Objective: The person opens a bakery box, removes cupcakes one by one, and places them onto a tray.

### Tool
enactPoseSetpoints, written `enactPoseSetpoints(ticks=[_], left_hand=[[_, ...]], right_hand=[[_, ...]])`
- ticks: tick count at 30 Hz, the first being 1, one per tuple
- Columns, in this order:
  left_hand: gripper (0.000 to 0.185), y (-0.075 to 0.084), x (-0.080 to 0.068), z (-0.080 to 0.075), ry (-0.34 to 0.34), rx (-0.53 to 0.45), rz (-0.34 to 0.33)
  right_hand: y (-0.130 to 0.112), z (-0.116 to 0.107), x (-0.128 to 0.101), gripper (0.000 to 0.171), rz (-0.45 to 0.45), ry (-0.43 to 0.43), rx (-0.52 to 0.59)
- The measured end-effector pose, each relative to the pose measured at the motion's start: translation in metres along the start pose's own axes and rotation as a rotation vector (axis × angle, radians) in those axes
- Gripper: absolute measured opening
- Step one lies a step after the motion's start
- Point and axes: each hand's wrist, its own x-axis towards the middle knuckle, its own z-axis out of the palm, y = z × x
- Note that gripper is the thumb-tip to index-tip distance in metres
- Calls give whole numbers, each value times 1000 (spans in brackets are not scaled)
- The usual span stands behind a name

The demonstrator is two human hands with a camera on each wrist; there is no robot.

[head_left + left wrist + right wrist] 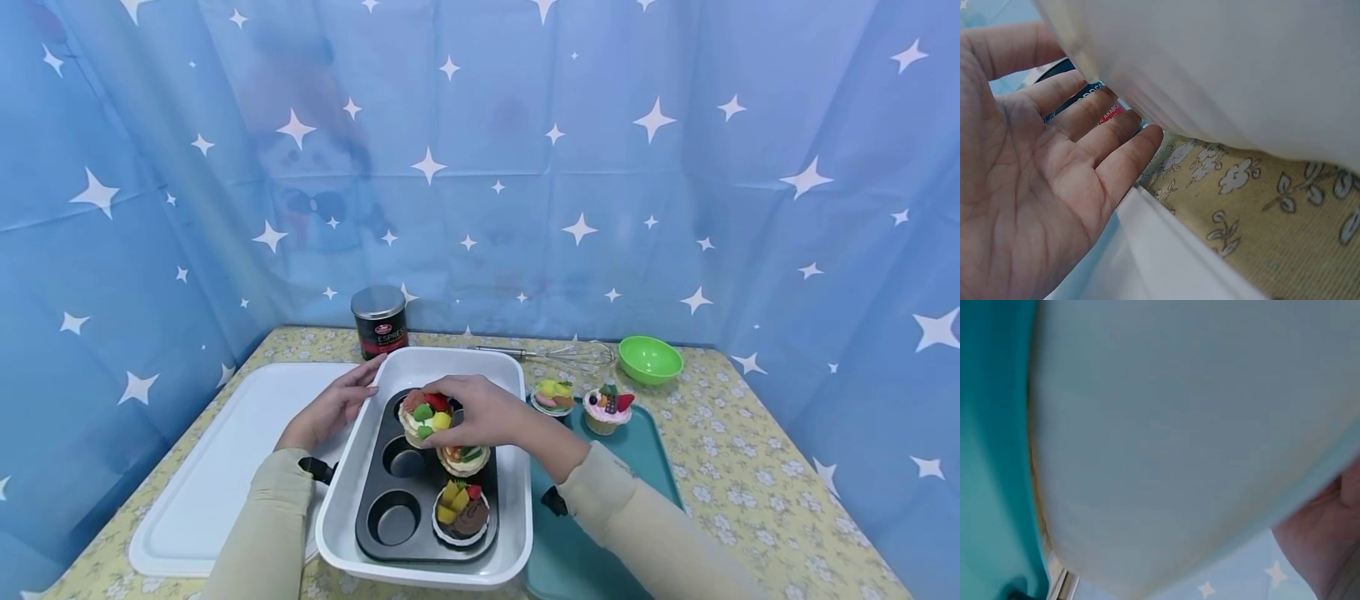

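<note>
My right hand grips a toy cupcake topped with fruit, at the far left cup of a dark muffin tin. Two more cupcakes sit in the tin's right column: a cream-coloured one, partly under my hand, and a chocolate one in front. The tin lies inside a deep white basin. Against the basin's left outer wall, my left hand rests with its fingers nearly straight, touching near the rim. In the right wrist view the basin wall hides most of my right hand.
On the right, a teal tray bears two cupcakes, one fruit-topped and one pink. Behind are a whisk, a green bowl and an espresso tin. A white board or lid lies left.
</note>
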Motion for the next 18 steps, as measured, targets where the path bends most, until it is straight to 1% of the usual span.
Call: enactPoseSetpoints(ticks=[7,12,15,18], left_hand=[[68,-1,0,1,19,-1,-13],[68,-1,0,2,2,-18,-3],[69,-1,-1,1,-12,-27,11],[69,-2,-1,1,-11,-40,15]], right_hand=[[3,-11,-10,68,18,41,-17],[4,-16,-16,68,37,60,-34],[7,-19,-20,64,23,76,-8],[11,-22,-26,61,20,90,2]])
